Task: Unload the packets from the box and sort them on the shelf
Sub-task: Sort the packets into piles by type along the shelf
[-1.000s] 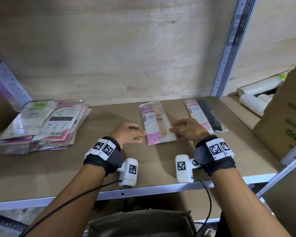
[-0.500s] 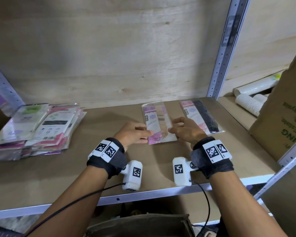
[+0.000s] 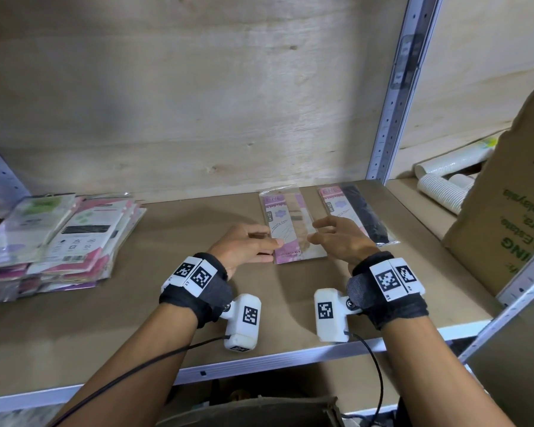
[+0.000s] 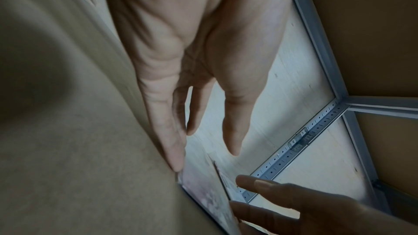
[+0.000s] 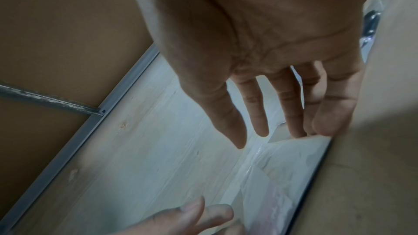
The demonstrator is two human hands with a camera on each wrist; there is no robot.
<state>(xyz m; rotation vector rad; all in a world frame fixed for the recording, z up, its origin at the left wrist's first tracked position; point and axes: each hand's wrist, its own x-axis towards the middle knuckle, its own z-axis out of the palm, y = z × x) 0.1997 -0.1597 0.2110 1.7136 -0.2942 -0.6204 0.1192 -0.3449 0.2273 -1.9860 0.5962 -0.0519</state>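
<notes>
Only the wrist views showed straight fingers (image 4: pixel 174 142) of the left hand (image 3: pixel 244 248) and right hand (image 3: pixel 339 241) touching the packet (image 3: pixel 290 229); a stack (image 3: pixel 59 238) lay left on the shelf (image 3: pixel 167 303).

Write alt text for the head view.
Both hands, left hand and right hand, flank a pink packet lying flat on the shelf, fingers straight at its edges. A black packet lies beside it; a packet stack sits far left.
</notes>
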